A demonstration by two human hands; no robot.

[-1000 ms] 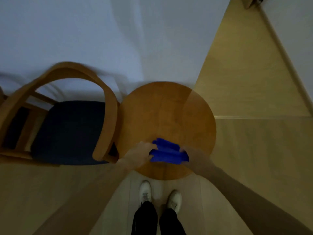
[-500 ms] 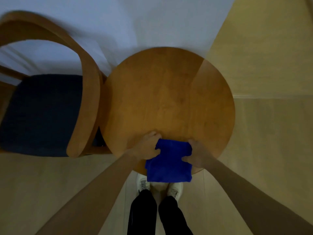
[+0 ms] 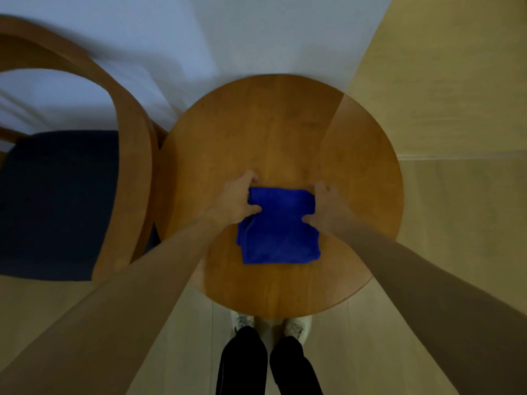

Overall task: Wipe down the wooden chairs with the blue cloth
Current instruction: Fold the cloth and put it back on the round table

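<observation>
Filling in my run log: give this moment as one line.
left hand grips folded blue cloth | right hand grips it | cloth on round wooden seat | wiping not begun

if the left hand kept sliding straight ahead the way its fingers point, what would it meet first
Probably nothing soon: beyond the left hand, which grips the blue cloth, lies bare round wooden top, then its far edge.

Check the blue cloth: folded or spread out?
Folded. The blue cloth lies as a compact rectangle on the round table, layered edges showing at its left side.
</observation>
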